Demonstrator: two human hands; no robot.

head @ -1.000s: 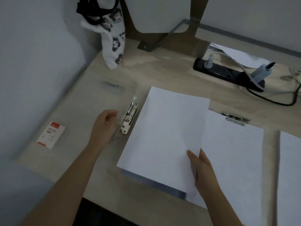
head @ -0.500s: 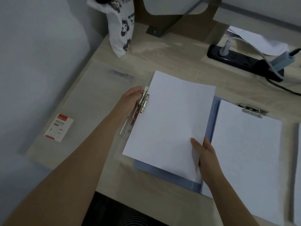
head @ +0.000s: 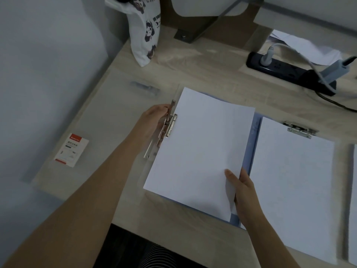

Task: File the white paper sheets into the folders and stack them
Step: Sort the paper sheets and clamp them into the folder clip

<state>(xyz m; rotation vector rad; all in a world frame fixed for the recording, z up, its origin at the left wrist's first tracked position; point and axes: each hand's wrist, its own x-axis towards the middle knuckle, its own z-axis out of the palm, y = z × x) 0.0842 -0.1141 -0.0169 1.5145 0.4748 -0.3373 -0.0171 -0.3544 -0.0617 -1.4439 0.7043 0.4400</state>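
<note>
A white paper sheet [head: 199, 147] lies tilted over an open blue folder [head: 251, 144] in the middle of the desk. My right hand [head: 241, 188] pinches the sheet's lower right corner, thumb on top. My left hand [head: 154, 122] grips the folder's metal clip [head: 169, 124] at the sheet's left edge, with the clip lever raised. The folder's transparent cover [head: 116, 117] lies spread to the left. To the right a second white sheet [head: 291, 182] lies under another metal clip [head: 299, 129].
The wooden desk [head: 202, 66] carries a small red-and-white card [head: 71, 149] at the left, a printed white bag [head: 144, 35] at the back and a black power strip [head: 286, 72] with cables at the back right. Another white sheet edge [head: 353, 206] shows far right.
My left hand moved from the cover to the clip and lifted its lever. The sheet shifted left so its edge meets the clip. My right hand stayed on the corner.
</note>
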